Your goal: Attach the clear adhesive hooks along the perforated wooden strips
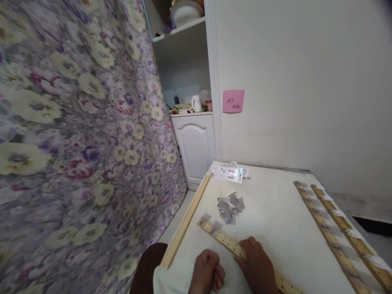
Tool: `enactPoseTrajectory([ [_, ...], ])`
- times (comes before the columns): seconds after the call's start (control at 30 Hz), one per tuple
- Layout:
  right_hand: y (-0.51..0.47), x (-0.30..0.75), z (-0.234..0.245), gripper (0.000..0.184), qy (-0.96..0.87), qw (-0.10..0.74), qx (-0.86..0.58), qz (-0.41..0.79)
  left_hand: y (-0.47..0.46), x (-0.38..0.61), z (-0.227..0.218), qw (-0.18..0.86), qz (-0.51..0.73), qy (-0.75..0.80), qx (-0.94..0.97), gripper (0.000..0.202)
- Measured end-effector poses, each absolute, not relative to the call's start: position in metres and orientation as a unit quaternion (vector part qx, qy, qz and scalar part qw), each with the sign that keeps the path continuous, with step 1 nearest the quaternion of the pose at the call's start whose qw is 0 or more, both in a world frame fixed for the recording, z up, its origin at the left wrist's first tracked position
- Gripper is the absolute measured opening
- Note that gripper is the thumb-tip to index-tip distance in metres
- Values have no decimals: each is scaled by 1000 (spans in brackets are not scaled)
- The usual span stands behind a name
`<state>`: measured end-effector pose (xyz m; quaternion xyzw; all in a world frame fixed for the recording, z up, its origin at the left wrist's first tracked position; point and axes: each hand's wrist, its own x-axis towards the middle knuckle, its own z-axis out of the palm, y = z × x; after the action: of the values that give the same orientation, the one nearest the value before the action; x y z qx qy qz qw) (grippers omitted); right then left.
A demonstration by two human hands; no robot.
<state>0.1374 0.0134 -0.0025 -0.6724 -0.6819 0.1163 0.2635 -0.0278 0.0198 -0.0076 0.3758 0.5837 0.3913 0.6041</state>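
A pale wooden strip with rows of holes [225, 240] lies slantwise on the white table [269, 204]. My right hand [257, 263] is closed over its middle, thumb on the near side and fingers on the far side. Two small clear pieces with metal parts [211, 224] sit at the strip's far left end. Just left of it, my left hand [206, 269] is curled shut close to the tabletop; whatever its fingers hold, if anything, is hidden. Beyond the strip lies a loose pile of small clear-and-metal pieces [230, 208].
Another holed strip [185, 228] runs along the left table edge. Two strips fitted with several pieces, an inner one [329, 237] and an outer one [346, 230], lie at the right. Clear packaging [226, 173] rests at the back. A floral curtain [92, 143] hangs at left.
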Motion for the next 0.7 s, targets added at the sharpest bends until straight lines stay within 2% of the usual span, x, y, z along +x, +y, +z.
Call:
enactPoseTrajectory([
  [0.17, 16, 140, -8, 20, -673, 275, -672, 139, 16, -26, -9, 610, 364, 563, 422, 28],
  [0.27, 19, 144, -8, 23, -669, 286, -664, 170, 23, -21, 5, 576, 352, 558, 483, 27],
  [0.33, 21, 146, -7, 21, -672, 287, -657, 186, 35, -17, 23, 499, 357, 567, 550, 21],
  [0.4, 23, 148, -6, 19, -674, 287, -652, 195, 52, -12, 44, 363, 360, 572, 642, 14],
  [0.5, 24, 149, -5, 18, -675, 293, -647, 199, 81, -1, 65, 177, 273, 590, 739, 16],
  [0.7, 26, 147, -10, 15, -677, 307, -643, 184, 121, 33, 60, 99, 186, 622, 754, 16],
])
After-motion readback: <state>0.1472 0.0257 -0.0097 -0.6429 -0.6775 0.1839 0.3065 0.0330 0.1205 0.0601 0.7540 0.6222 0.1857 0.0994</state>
